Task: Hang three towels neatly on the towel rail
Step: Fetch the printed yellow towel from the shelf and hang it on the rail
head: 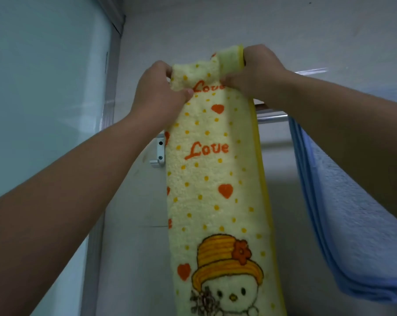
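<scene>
Fingers [188, 93] of the left hand [156, 92] curl round the bunched top-left corner of a pale yellow terry towel [213, 169] printed with orange hearts, dots, the word "Love" and a cartoon figure in a yellow hat. The right hand [259, 71] grips the top-right corner, where a brighter yellow border stands up above the knuckles. Both hands hold the towel's upper edge, crumpled between them, above a chrome towel rail [272, 116]. From there the cloth hangs long and narrow in front of the rail's left end and runs out of view at the bottom. Whether its back touches or is draped over the rail cannot be told, as the towel hides that stretch. A short length of bare rail shows just right of the yellow towel. Beyond it a light blue terry towel [352, 224] is draped over the rail in soft folds, partly behind the right forearm. A thinner metal bar [311, 70] shows higher up behind that forearm. Just beside the yellow towel's left edge, below the left wrist, a silver metal bracket [159, 153] with dark screws is fixed to the off-white wall [215, 23]. At far left stands a frosted glass panel [44, 87] in a grey metal frame.
</scene>
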Demonstrator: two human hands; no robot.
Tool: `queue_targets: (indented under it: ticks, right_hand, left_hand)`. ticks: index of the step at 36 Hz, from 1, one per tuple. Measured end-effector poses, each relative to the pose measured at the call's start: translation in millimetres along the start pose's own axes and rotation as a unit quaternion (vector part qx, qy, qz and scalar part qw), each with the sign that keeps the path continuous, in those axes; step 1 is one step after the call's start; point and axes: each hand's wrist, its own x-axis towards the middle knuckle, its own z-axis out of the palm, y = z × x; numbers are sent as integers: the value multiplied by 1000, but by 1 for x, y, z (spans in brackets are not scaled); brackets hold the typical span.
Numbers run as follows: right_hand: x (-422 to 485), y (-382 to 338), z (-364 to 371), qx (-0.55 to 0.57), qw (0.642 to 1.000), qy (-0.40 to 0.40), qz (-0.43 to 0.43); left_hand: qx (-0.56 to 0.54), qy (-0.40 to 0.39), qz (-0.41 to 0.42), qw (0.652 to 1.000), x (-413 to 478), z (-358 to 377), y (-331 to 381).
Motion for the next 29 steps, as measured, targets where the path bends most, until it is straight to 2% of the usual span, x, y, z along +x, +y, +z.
queue_targets:
  ticks: [10,17,19,21,23,26,29]
  right_hand:
    - [28,19,11,-179,983,30,-15]
    - [30,26,15,-275,961,-22,-31]
    - [30,26,15,-285,957,-41,-24]
    - [29,27,15,-289,956,-58,-10]
    - [29,28,14,-298,952,-74,6]
    - [28,27,14,-316,943,-101,33]
    - [27,28,13,-305,947,-93,37]
  left_hand:
    - [77,-3,3,997,31,18,-5]
    - [102,-61,-75,990,34,23,-7]
    - [141,-25,-37,989,32,21,-8]
    - [156,7,47,987,26,20,-3]
    - [140,-25,107,984,19,21,4]
    - [141,-106,124,976,8,26,6]
    - [178,-81,133,972,-1,30,-2]
